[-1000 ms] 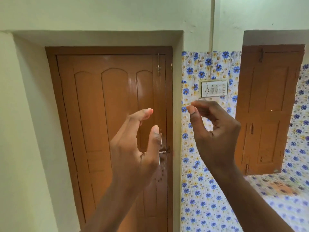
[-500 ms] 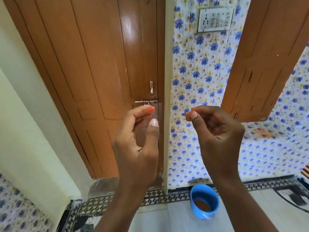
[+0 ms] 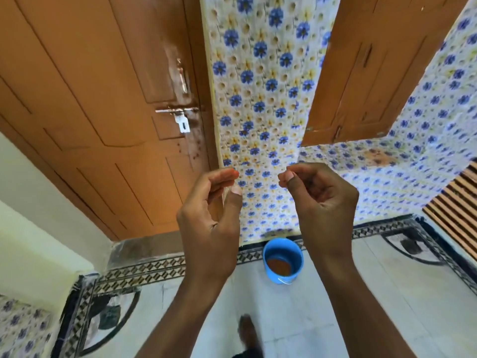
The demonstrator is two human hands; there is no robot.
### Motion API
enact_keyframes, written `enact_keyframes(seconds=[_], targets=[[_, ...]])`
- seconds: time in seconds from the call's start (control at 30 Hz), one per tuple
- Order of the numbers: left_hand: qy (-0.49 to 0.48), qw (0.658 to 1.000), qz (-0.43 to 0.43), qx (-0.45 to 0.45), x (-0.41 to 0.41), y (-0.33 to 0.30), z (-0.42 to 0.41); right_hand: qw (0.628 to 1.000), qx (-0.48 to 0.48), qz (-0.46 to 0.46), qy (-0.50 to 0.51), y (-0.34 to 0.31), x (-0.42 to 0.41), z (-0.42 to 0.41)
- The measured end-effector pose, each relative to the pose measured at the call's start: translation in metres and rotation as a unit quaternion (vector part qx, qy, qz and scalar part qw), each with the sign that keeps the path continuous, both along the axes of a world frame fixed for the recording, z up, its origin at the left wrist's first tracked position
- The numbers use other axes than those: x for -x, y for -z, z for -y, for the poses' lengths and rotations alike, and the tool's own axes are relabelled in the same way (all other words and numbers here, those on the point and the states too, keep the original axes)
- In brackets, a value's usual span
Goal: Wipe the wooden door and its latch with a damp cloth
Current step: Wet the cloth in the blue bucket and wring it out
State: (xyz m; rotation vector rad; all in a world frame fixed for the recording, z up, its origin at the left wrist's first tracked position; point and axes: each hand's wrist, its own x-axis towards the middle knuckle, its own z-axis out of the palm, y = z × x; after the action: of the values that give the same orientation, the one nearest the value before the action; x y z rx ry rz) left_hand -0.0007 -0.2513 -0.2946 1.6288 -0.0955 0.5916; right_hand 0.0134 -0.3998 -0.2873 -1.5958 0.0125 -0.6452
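The closed wooden door (image 3: 98, 104) fills the upper left, with a metal sliding latch (image 3: 178, 113) near its right edge and a small handle (image 3: 182, 76) above it. My left hand (image 3: 209, 220) is raised in front of the door's lower right corner, fingers curled with thumb and forefinger apart, holding nothing. My right hand (image 3: 322, 205) is raised beside it, fingers curled in with the thumb against them, also empty. On the floor below my hands stands a blue bucket (image 3: 283, 259) with a brown cloth (image 3: 278, 266) lying inside it.
A floral-tiled wall (image 3: 260, 99) separates the door from a second wooden door (image 3: 374, 65) standing open at the right. A slatted wooden panel (image 3: 456, 210) is at the right edge. The floor (image 3: 335, 293) is pale tile with a patterned border. My foot (image 3: 247, 332) shows below.
The view has tilted down from the upper door to the floor, bringing the bucket into sight. Both hands kept their raised pose and sank lower against the door.
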Motion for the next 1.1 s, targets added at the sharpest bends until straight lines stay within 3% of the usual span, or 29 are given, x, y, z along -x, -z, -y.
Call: enact_keyframes(seconds=[0.17,0.33,0.53,0.73,0.87,0.93,1.1], targets=[[0.021,0.997,-0.072,0.012,-0.079,0.04,0.042,0.998,-0.004,-0.056,0.011,0.039,-0.076,0.043],[0.049,0.978,-0.197,0.05,-0.178,0.095,0.092,0.989,-0.013,-0.142,0.032,0.085,-0.162,0.092],[0.054,0.955,-0.289,0.023,-0.261,0.191,0.149,0.971,0.026,-0.234,0.036,0.185,-0.24,0.138],[0.073,0.875,-0.47,-0.093,-0.303,0.373,0.199,0.917,0.063,-0.39,0.055,0.363,-0.286,0.186],[0.094,0.818,-0.549,-0.146,-0.331,0.512,0.219,0.87,0.083,-0.486,0.003,0.517,-0.308,0.219],[0.102,0.803,-0.568,-0.152,-0.345,0.592,0.228,0.85,0.119,-0.513,-0.024,0.602,-0.314,0.23],[0.09,0.724,-0.665,-0.16,-0.376,0.774,0.247,0.804,0.214,-0.547,-0.093,0.789,-0.326,0.243]])
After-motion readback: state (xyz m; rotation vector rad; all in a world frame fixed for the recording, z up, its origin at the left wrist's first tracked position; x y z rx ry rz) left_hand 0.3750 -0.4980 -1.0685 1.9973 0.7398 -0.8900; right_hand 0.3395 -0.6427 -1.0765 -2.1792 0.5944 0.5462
